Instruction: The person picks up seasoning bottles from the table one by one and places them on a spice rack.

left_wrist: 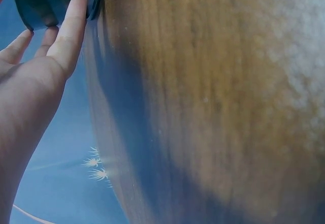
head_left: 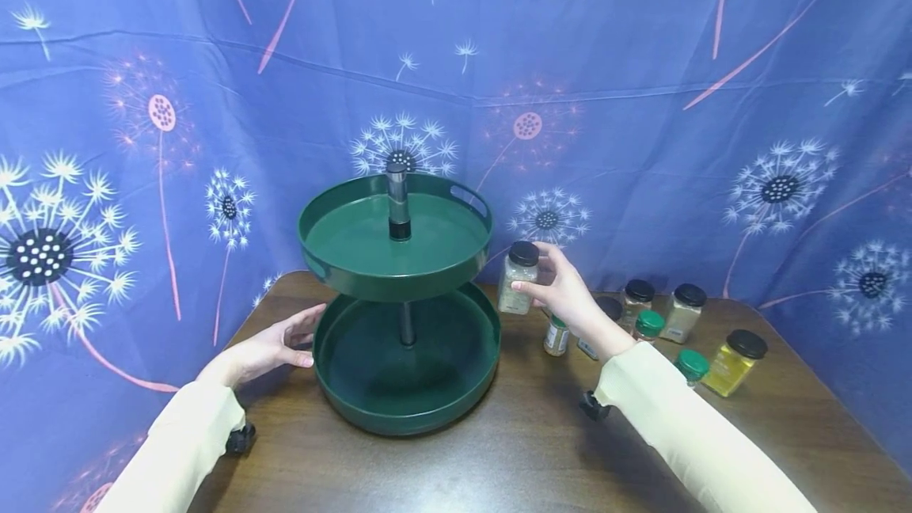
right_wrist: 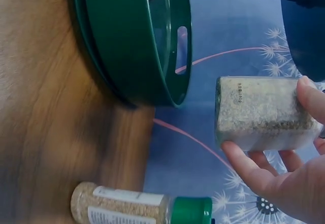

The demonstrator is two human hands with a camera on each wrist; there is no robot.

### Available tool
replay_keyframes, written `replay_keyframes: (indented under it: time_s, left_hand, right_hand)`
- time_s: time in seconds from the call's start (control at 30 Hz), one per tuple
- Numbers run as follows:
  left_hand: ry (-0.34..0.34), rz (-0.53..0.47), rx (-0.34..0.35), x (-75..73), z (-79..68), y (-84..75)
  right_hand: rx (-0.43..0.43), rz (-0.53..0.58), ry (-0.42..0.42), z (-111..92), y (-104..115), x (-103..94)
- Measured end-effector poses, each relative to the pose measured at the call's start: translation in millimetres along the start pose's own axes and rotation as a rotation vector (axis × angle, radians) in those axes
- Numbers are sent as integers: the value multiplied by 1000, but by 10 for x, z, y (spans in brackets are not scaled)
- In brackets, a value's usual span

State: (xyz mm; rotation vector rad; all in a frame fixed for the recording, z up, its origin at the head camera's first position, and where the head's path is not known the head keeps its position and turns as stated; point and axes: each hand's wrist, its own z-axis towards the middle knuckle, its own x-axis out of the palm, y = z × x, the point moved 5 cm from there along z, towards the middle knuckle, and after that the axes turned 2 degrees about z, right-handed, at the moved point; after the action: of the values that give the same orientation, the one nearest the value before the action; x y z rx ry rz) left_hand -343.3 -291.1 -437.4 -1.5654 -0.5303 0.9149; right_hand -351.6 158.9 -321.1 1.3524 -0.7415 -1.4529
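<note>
A two-tier green tray stand point(head_left: 399, 418) with a metal centre post stands on the wooden table. My right hand point(head_left: 563, 291) grips a clear spice jar point(head_left: 518, 279) with a black lid, held up beside the stand's right side. Pale, speckled granules fill this jar point(right_wrist: 264, 113) in the right wrist view, with thumb and fingers around it. At the lower tier's left rim, the fingertips of my left hand point(head_left: 274, 345) touch the green wall. Those fingers point(left_wrist: 71, 36) are fairly straight against the tray in the left wrist view. Both tiers hold nothing.
Right of the stand is a small green-lidded jar point(head_left: 556, 336). Further right stand several more spice jars, including a yellow one with a black lid point(head_left: 734, 362), a pale one point(head_left: 682, 313) and a green-lidded one point(head_left: 691, 366). Blue dandelion-print cloth point(head_left: 641, 101) hangs behind the table.
</note>
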Motion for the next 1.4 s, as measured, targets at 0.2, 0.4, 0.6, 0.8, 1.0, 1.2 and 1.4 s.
replay_keyframes:
  time_s: [0.2,0.4,0.6,0.8,1.0,1.2,1.4]
  left_hand:
    - [3,5,3,5,-18,15]
    - [7,-10,18,22,-20,42]
    - [4,-22,13,17,-31,41]
    - [21,-33,21,16,-24,31]
    - [5,13,5,-12,-8,30]
    - [3,17,-2,-14,0,30]
    - [0,-6,7,-19,2,40]
  right_hand:
    - [2,18,11,150,-25,174]
    - [-17,36,7,280,-63,341]
    - [-42,-1,19,396,-62,491]
    - [-81,-103,18,528,-105,621]
    - [-149,-239,20,634,-178,756]
    - [-115,-186,1,669,-282,849]
    - [-200,-273,-53,707,-302,891]
